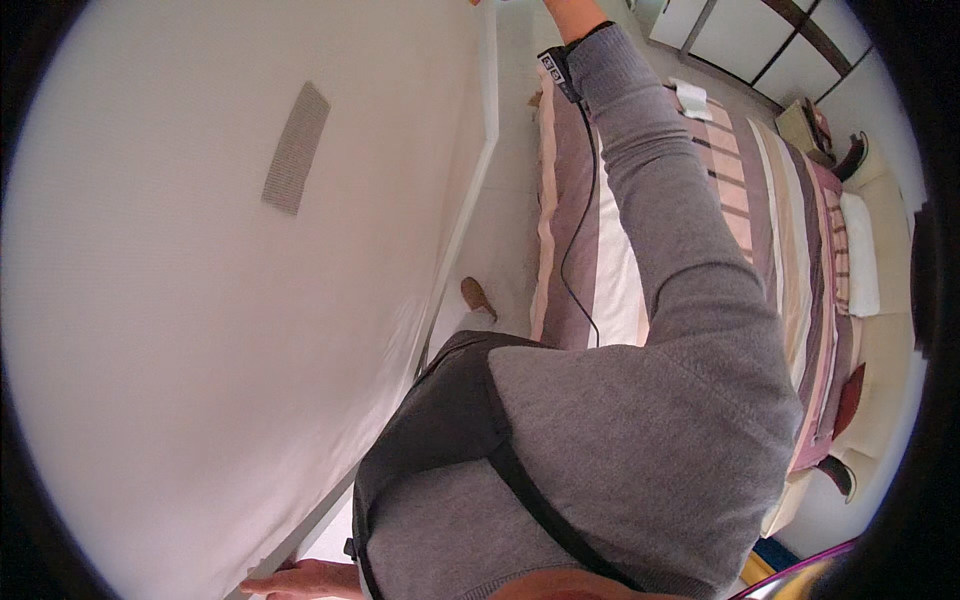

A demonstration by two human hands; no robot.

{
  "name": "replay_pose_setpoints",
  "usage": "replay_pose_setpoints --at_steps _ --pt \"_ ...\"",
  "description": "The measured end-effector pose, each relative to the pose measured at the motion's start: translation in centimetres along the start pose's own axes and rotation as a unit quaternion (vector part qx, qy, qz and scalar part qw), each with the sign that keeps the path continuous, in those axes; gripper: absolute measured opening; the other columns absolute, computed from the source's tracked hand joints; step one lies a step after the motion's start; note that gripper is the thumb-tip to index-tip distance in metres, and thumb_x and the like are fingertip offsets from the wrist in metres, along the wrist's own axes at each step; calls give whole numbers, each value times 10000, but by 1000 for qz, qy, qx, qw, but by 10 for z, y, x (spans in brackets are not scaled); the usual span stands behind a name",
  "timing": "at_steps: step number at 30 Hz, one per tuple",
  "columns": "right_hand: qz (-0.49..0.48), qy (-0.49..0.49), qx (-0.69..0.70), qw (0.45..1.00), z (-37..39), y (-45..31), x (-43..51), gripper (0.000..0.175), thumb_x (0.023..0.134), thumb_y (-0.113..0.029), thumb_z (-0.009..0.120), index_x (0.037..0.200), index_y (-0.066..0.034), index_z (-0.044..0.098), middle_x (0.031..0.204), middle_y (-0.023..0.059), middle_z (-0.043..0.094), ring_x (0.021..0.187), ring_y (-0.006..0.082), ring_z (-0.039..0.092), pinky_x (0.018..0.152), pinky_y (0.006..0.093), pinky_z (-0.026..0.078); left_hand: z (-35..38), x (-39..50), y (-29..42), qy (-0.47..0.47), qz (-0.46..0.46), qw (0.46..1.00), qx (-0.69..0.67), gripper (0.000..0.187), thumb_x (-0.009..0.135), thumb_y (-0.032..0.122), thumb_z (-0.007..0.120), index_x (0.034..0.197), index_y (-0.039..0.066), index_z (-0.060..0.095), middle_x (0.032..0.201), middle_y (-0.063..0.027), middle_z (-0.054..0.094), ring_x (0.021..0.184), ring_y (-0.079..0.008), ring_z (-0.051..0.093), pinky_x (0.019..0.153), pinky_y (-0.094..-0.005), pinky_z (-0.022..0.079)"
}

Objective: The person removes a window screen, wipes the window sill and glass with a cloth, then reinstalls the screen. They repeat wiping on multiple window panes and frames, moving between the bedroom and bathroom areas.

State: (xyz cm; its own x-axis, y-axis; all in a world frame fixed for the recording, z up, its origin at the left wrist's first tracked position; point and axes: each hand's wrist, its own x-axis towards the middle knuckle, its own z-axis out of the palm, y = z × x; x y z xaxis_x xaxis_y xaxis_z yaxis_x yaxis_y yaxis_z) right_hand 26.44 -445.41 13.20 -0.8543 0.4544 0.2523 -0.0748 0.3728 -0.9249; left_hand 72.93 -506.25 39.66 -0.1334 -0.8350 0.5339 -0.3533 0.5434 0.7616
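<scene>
A large, pale panel point(225, 300) with a thin edge stands tilted along the left, bearing a grey ribbed rectangular patch point(297, 148). At the bottom edge, my left hand point(300, 579) has its fingers at the panel's lower edge and seems to hold it; the picture's rim cuts part of it off. My right arm, in a grey sleeve, reaches to the top. Only the wrist and the start of my right hand point(576, 16) show there; its fingers are mostly out of view. A small black device point(559, 73) with a cable sits at that wrist.
To the right is a bed with a striped cover point(570, 247), white pillow point(859, 255) and cream headboard point(892, 277). A bedside table point(802, 131) and white wardrobe doors point(720, 37) stand beyond. A brown slipper point(476, 294) is on the floor between panel and bed.
</scene>
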Motion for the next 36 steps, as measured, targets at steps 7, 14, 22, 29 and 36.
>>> replay_pose_setpoints --at_steps 7,14,22,29,36 --pt "-109 37 25 993 18 15 -5 555 984 -434 532 1038 118 536 719 196 641 592 314 623 575 418 517 -36 -29 -5 17 18 1000 -17 972 893 650 556 1504 -29 224 1342 -328 437 1184 -445 472 1007 -578 389" --pt "-9 -90 106 990 -17 -32 -33 530 1012 -392 506 1041 137 485 647 167 615 487 253 595 432 366 494 -91 -34 -31 -95 453 867 184 763 984 565 475 1434 -36 337 1275 -365 448 1153 -477 462 987 -589 370" --pt "-40 -93 97 990 -20 -46 -73 478 1013 -388 498 1072 86 472 558 136 575 450 234 584 420 368 475 -101 -73 -16 24 134 991 -17 735 987 554 483 1371 -67 397 1278 -346 460 1154 -413 483 994 -535 393" --pt "12 -97 179 979 6 -6 -69 394 1007 -401 509 1088 -16 498 584 159 584 508 249 622 456 360 490 -127 -102 -6 75 121 990 8 737 981 558 496 1343 -80 424 1277 -322 479 1151 -376 500 991 -505 415" --pt "133 -136 136 972 5 0 -68 445 1001 -418 515 1020 24 471 683 177 627 564 315 637 496 398 519 -118 -123 6 135 122 983 -40 735 968 551 533 1313 -94 451 1260 -270 525 1089 -321 553 962 -458 461"
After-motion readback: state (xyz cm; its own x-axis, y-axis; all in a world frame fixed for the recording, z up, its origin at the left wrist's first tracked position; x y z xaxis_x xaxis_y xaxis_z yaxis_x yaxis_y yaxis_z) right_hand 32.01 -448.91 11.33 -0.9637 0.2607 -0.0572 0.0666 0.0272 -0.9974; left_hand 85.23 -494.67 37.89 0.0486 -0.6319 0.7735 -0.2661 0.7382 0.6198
